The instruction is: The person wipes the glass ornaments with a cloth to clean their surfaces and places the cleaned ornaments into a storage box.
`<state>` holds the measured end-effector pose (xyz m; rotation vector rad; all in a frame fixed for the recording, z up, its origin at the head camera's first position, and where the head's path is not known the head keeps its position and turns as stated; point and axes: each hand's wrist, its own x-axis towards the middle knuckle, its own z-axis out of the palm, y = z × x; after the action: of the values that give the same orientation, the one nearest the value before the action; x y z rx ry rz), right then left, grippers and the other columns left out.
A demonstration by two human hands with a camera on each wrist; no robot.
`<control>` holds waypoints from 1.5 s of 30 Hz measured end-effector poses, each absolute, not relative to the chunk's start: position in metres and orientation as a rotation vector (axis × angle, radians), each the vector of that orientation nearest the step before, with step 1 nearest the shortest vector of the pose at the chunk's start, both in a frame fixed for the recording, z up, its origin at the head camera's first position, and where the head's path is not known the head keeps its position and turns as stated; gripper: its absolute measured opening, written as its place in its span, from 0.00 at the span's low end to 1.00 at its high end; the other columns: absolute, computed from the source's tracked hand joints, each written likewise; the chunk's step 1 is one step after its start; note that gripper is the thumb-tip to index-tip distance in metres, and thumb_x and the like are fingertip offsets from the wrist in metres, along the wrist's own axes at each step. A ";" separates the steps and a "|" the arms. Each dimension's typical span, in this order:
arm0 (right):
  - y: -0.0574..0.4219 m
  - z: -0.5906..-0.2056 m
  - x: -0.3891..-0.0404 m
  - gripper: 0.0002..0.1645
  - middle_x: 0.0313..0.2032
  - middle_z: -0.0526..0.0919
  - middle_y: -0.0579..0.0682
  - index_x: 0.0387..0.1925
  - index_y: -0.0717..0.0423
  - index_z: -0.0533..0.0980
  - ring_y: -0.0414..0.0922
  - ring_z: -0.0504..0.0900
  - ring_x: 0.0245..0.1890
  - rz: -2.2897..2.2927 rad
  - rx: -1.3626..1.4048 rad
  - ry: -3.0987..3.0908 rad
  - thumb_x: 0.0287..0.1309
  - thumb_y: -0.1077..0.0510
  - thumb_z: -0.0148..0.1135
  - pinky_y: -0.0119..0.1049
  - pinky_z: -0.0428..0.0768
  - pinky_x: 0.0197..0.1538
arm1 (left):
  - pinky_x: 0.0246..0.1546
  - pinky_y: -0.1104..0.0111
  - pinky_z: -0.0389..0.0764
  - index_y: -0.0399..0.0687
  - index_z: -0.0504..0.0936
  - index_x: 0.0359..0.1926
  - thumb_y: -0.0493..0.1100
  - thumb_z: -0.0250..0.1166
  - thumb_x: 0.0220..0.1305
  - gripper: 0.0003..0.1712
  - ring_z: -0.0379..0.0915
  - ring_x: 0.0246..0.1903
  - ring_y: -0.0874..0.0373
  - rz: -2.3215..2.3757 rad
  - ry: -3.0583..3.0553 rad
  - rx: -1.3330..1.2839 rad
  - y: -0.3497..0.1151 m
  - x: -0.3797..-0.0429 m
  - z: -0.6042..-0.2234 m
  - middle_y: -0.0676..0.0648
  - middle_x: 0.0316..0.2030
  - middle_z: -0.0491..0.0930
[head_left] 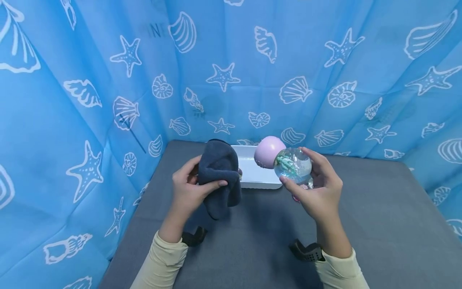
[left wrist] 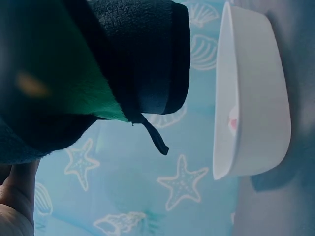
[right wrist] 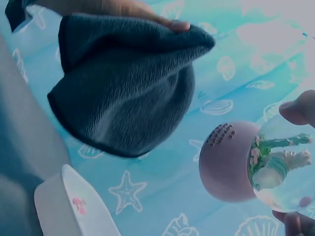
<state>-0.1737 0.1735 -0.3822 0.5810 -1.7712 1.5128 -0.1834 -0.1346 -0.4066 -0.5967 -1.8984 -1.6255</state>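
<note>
My left hand [head_left: 185, 188] holds a dark grey cloth [head_left: 219, 172], thumb on its near side, and the folds hang down past the fingers. In my right hand [head_left: 325, 186] is a snow globe, gripped by its clear ball [head_left: 294, 164] between thumb and fingers. Its rounded pink base [head_left: 269, 151] points left and away, so the globe lies tilted on its side in the air. The right wrist view shows a small figure [right wrist: 273, 169] and green stems inside the ball, and a cluster of dark holes [right wrist: 221, 133] on the base. Cloth and globe are apart.
A white tray [head_left: 252, 185] stands on the grey table [head_left: 379, 216] behind the hands, near the curtain. A small pink mark or item [right wrist: 79, 206] shows on its inner side. The blue shell-patterned curtain [head_left: 223, 48] encloses the table's back and sides.
</note>
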 end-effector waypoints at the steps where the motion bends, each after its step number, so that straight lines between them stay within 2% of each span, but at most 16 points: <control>1: 0.174 -0.382 -0.176 0.49 0.58 0.83 0.62 0.63 0.72 0.78 0.44 0.86 0.52 1.492 0.557 -1.791 0.29 0.84 0.79 0.25 0.85 0.52 | 0.47 0.69 0.89 0.45 0.86 0.60 0.28 0.88 0.38 0.43 0.88 0.43 0.58 -1.623 -1.898 -0.591 -0.136 -0.183 -0.406 0.40 0.45 0.89; 6: 0.176 -0.387 -0.190 0.48 0.57 0.83 0.62 0.64 0.63 0.81 0.38 0.83 0.50 1.384 0.450 -1.903 0.33 0.79 0.83 0.22 0.81 0.50 | 0.48 0.67 0.89 0.47 0.85 0.61 0.30 0.88 0.40 0.42 0.88 0.44 0.56 -1.638 -1.906 -0.592 -0.138 -0.184 -0.403 0.41 0.47 0.89; 11: 0.177 -0.394 -0.205 0.47 0.54 0.85 0.60 0.64 0.56 0.82 0.36 0.76 0.43 1.265 0.378 -2.018 0.36 0.72 0.87 0.22 0.75 0.43 | 0.49 0.65 0.90 0.47 0.85 0.62 0.30 0.88 0.41 0.42 0.89 0.45 0.55 -1.659 -1.906 -0.600 -0.138 -0.184 -0.401 0.41 0.48 0.89; 19: 0.176 -0.408 -0.231 0.43 0.58 0.86 0.56 0.64 0.54 0.82 0.43 0.81 0.50 1.239 0.317 -2.170 0.43 0.63 0.87 0.19 0.78 0.48 | 0.49 0.67 0.89 0.47 0.85 0.61 0.32 0.89 0.41 0.42 0.89 0.44 0.55 -1.632 -1.913 -0.592 -0.139 -0.184 -0.399 0.41 0.47 0.89; 21: 0.177 -0.413 -0.237 0.42 0.59 0.86 0.56 0.64 0.54 0.82 0.46 0.83 0.51 1.219 0.292 -2.216 0.44 0.62 0.87 0.23 0.82 0.48 | 0.49 0.68 0.89 0.46 0.85 0.61 0.33 0.89 0.41 0.41 0.89 0.44 0.55 -1.617 -1.922 -0.589 -0.140 -0.184 -0.399 0.41 0.47 0.90; 24: 0.177 -0.418 -0.243 0.41 0.60 0.85 0.58 0.65 0.55 0.81 0.53 0.85 0.53 1.191 0.275 -2.283 0.46 0.60 0.86 0.41 0.89 0.48 | 0.50 0.68 0.89 0.46 0.85 0.61 0.33 0.89 0.42 0.41 0.89 0.44 0.55 -1.613 -1.931 -0.583 -0.140 -0.183 -0.400 0.42 0.47 0.90; 26: 0.177 -0.422 -0.247 0.41 0.61 0.84 0.59 0.65 0.57 0.81 0.56 0.85 0.53 1.171 0.270 -2.322 0.48 0.59 0.86 0.53 0.89 0.48 | 0.50 0.68 0.89 0.46 0.85 0.61 0.33 0.89 0.42 0.41 0.89 0.44 0.54 -1.617 -1.934 -0.580 -0.141 -0.183 -0.401 0.42 0.47 0.90; 28: 0.177 -0.424 -0.251 0.41 0.61 0.84 0.61 0.65 0.58 0.80 0.59 0.84 0.53 1.152 0.272 -2.356 0.49 0.58 0.85 0.61 0.87 0.48 | 0.50 0.68 0.89 0.47 0.85 0.61 0.33 0.89 0.42 0.41 0.88 0.45 0.54 -1.621 -1.934 -0.579 -0.142 -0.183 -0.401 0.42 0.48 0.89; 35: 0.177 -0.430 -0.261 0.41 0.60 0.84 0.64 0.65 0.59 0.80 0.62 0.83 0.51 1.061 0.259 -2.459 0.48 0.56 0.85 0.55 0.81 0.47 | 0.50 0.66 0.89 0.48 0.84 0.62 0.34 0.88 0.44 0.41 0.89 0.46 0.53 -1.650 -1.940 -0.587 -0.143 -0.182 -0.401 0.42 0.49 0.89; 42: 0.178 -0.438 -0.266 0.44 0.65 0.82 0.62 0.68 0.55 0.78 0.62 0.79 0.66 0.958 0.218 -2.613 0.51 0.47 0.84 0.65 0.77 0.66 | 0.50 0.66 0.89 0.47 0.84 0.63 0.33 0.88 0.44 0.42 0.89 0.46 0.53 -1.666 -1.943 -0.586 -0.144 -0.182 -0.402 0.42 0.49 0.89; 45: 0.178 -0.440 -0.267 0.44 0.65 0.82 0.62 0.69 0.56 0.78 0.63 0.78 0.67 0.945 0.220 -2.630 0.52 0.47 0.84 0.65 0.76 0.68 | 0.50 0.65 0.89 0.48 0.84 0.63 0.33 0.88 0.44 0.42 0.89 0.47 0.54 -1.674 -1.946 -0.587 -0.144 -0.181 -0.402 0.43 0.50 0.89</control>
<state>-0.2667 0.1778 -0.4405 0.2198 -2.6301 0.9447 -0.1813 -0.1444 -0.4020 -0.5865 -1.9457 -1.6738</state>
